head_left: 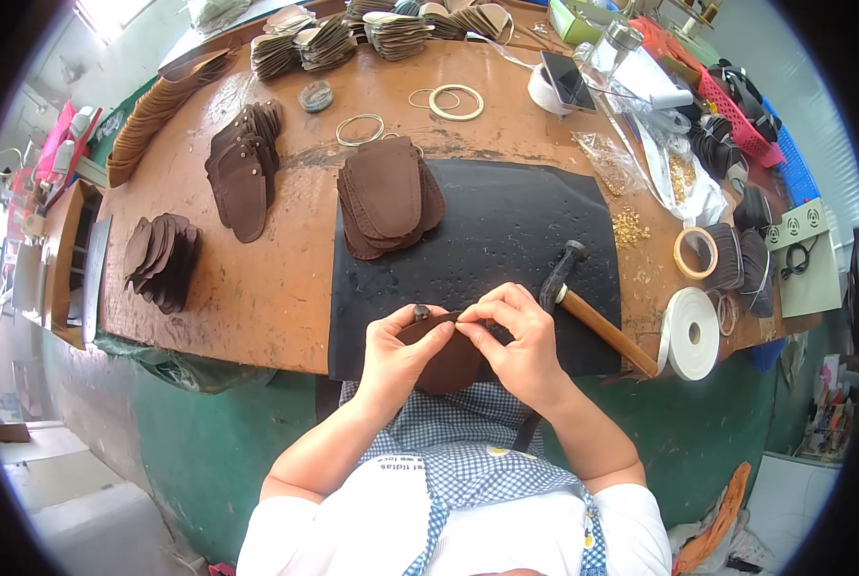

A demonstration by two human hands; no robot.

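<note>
Both hands closed on one brown leather piece (pixel 446 357) at 6 o'clock, held over the near edge of the black mat (pixel 506 230). Left hand (pixel 398 353) grips the left side from below, thumb on top. Right hand (pixel 520 344) pinches the top edge between thumb and forefinger; looks like something tiny is in that pinch, too small to tell. A small dark punch or stud (pixel 420 312) stands just beside the left thumb.

Hammer (pixel 583 305) lies on the mat at 4 o'clock, head just beside the right hand, handle running out toward the white tape roll (pixel 690 332). Stack of the same brown pieces (pixel 388 195) at 12 o'clock on the mat's far edge. More stacks at 10 (pixel 245 168) and 9 (pixel 163 259). Loose brass bits (pixel 627 228) at 2 o'clock.

Risks, my read:
- Piece hangs half off the mat edge; loosen the pinch and it drops into the lap.
- If there is a small part in the right fingers, it's easy to lose on that dark pitted mat.
- Hammer head that close to the knuckles: a quick reach could knock it or roll it off.
- Fingers right at the strike spot if the hammer comes in without repositioning.
</note>
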